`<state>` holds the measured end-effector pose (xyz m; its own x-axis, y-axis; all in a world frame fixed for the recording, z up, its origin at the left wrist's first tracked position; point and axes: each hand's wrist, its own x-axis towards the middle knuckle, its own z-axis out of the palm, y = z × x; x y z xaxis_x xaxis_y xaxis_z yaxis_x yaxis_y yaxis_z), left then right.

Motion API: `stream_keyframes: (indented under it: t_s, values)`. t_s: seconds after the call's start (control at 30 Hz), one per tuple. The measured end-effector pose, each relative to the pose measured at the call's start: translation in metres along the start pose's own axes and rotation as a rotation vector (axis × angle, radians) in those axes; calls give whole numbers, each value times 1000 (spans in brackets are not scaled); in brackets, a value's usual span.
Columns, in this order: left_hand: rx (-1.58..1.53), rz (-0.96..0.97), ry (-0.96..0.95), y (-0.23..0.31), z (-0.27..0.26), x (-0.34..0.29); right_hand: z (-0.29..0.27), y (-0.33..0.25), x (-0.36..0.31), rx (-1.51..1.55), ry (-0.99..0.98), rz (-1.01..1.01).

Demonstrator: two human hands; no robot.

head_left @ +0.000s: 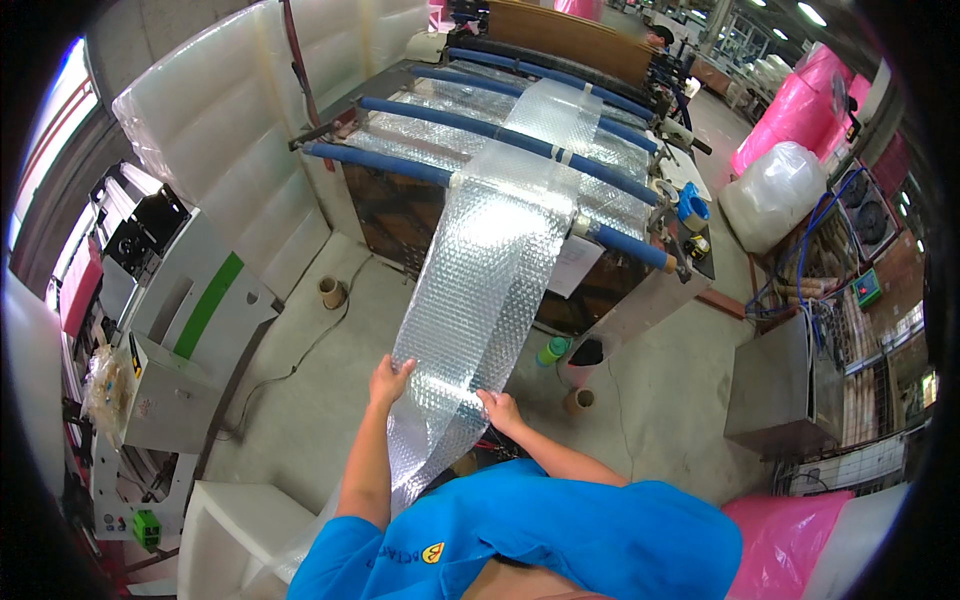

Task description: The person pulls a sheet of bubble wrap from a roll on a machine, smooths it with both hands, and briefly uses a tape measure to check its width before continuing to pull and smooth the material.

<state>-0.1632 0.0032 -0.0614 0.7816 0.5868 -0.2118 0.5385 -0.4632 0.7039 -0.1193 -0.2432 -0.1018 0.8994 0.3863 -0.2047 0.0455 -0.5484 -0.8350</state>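
Bubble film (490, 260), clear and glossy, pinched at the left edge by the left hand (388, 384) and near the right edge by the right hand (500, 410), with both hands set apart across the width, thumbs on top. Slopes in a long strip between the hands and the blue rollers (380, 165) on the machine (645, 305); drops away below the grip, partly behind the blue shirt (590, 520). Looks light, limp and slick, likely strong under a steady pull but easily creased or popped by hard squeezing. Seems best held by both edges, flat between thumb and fingers, under even tension. On the floor (665, 400) near the machine: green bottle (552, 350) and brown cardboard core (580, 401). Farther right: bulky plastic-wrapped bundle (775, 195) below pink rolls (790, 120).
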Motion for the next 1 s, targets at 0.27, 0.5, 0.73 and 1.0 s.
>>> stream_keyframes:
  t_s: [0.27,0.5,0.73,1.0]
  values:
    - [4,44,50,52,6,47,-45,-36,50,201,74,50]
    - [-53,131,28,114,0,104,-76,-48,113,443,246,-109]
    - [-104,91,-191,116,-18,94,-87,-97,115,515,431,-75]
    - [-2,-151,-82,14,-33,-25,-14,-43,-5,346,-42,30]
